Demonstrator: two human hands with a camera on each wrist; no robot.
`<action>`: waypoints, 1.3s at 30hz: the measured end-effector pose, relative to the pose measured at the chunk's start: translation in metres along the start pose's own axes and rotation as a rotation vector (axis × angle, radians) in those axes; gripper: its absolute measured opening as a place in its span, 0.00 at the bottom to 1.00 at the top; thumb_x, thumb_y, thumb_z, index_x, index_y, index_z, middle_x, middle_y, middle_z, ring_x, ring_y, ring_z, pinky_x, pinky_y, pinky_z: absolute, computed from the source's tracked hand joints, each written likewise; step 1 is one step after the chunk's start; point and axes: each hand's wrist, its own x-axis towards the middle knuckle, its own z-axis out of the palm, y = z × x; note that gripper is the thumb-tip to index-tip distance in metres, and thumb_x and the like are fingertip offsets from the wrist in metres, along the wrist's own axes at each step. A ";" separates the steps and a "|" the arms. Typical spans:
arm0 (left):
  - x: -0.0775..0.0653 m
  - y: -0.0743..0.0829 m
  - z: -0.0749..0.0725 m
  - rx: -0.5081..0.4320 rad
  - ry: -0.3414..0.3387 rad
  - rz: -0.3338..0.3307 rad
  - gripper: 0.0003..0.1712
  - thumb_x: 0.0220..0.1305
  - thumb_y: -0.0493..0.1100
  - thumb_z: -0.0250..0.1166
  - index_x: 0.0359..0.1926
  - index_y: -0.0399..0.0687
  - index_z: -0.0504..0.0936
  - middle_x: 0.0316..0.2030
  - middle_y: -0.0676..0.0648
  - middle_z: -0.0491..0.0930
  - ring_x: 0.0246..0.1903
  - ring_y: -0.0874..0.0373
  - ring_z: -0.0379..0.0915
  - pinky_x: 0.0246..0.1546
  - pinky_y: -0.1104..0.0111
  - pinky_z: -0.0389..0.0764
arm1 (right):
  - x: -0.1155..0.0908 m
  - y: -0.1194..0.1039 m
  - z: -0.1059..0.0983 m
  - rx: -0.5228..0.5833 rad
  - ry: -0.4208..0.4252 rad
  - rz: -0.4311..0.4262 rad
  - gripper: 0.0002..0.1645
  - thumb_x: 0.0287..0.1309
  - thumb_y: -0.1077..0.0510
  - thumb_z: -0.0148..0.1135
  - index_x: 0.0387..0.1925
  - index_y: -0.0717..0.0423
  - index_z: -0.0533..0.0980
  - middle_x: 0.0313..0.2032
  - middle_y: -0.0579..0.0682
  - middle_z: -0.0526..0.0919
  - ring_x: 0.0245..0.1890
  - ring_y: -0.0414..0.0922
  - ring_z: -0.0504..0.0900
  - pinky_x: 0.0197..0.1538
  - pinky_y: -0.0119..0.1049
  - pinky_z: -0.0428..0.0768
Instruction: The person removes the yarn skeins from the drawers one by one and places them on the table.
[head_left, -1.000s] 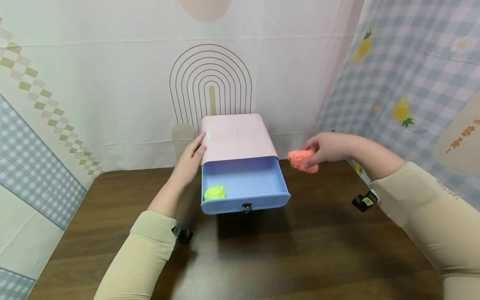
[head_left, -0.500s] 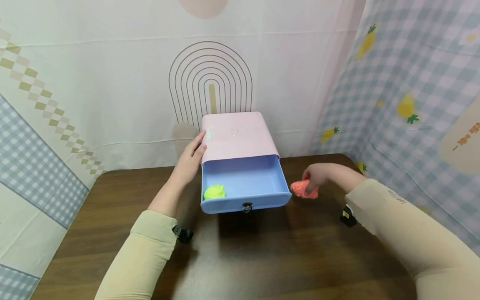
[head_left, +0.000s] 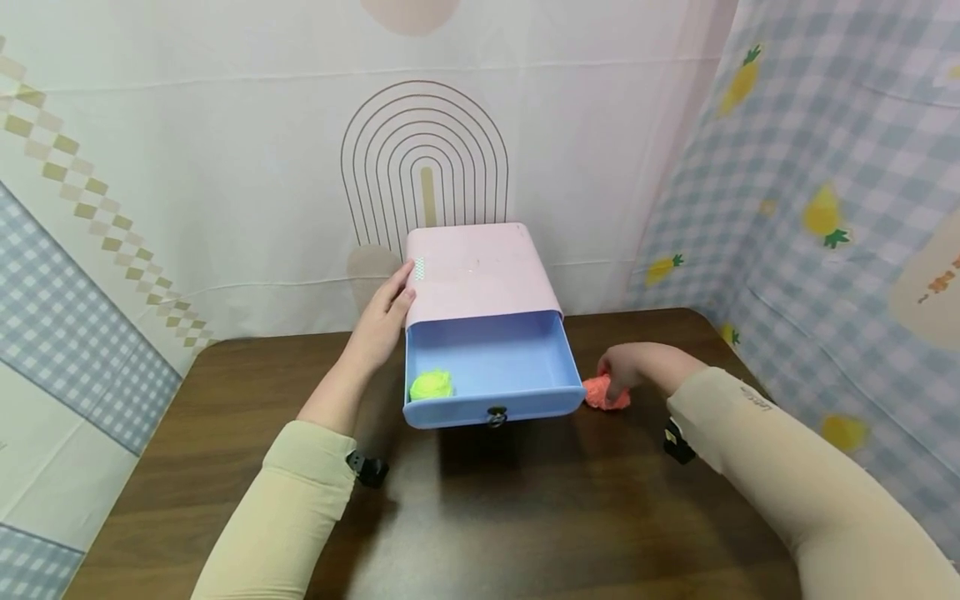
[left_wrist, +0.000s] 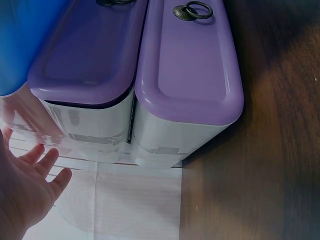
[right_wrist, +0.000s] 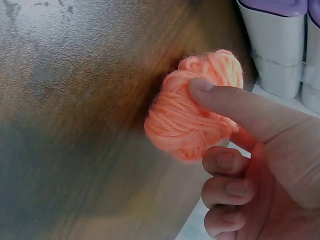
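A pink drawer cabinet (head_left: 480,271) stands toward the back of the table, its top blue drawer (head_left: 495,358) pulled out. Inside the drawer's front left corner lies a neon yellow-green ball of yarn (head_left: 431,385). My left hand (head_left: 378,325) rests along the cabinet's upper left side with its fingers extended. Between thumb and fingers my right hand (head_left: 632,367) pinches a coral ball of yarn (right_wrist: 180,117), low over the table just right of the drawer. In the right wrist view the thumb lies across the top of this yarn.
Below the blue drawer are two closed purple drawer fronts (left_wrist: 192,60) with ring pulls. The dark wooden table (head_left: 525,517) extends toward me and to both sides. Patterned cloth (head_left: 600,150) hangs behind and at the sides.
My right hand has come down with the coral yarn, from beside the cabinet's upper right to near the tabletop. The left hand and the drawer have stayed put.
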 end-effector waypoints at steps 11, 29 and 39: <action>0.001 -0.006 0.000 0.015 0.009 -0.018 0.35 0.75 0.64 0.44 0.78 0.64 0.54 0.76 0.46 0.51 0.74 0.49 0.46 0.70 0.47 0.53 | -0.013 -0.008 -0.014 -0.038 0.043 -0.037 0.33 0.46 0.57 0.75 0.57 0.59 0.76 0.49 0.54 0.81 0.48 0.51 0.77 0.53 0.50 0.77; 0.001 -0.004 -0.002 0.039 -0.001 -0.045 0.35 0.74 0.67 0.42 0.78 0.70 0.53 0.76 0.45 0.51 0.73 0.44 0.49 0.68 0.42 0.56 | -0.080 -0.029 -0.054 -0.118 0.199 -0.186 0.32 0.54 0.50 0.72 0.60 0.55 0.77 0.58 0.57 0.79 0.57 0.57 0.76 0.55 0.55 0.75; 0.001 -0.004 0.000 0.040 0.000 -0.035 0.36 0.74 0.67 0.43 0.78 0.67 0.53 0.76 0.44 0.51 0.73 0.44 0.49 0.68 0.42 0.55 | -0.113 -0.041 -0.075 -0.058 0.261 -0.272 0.27 0.58 0.53 0.70 0.59 0.53 0.78 0.38 0.49 0.81 0.35 0.44 0.76 0.37 0.42 0.76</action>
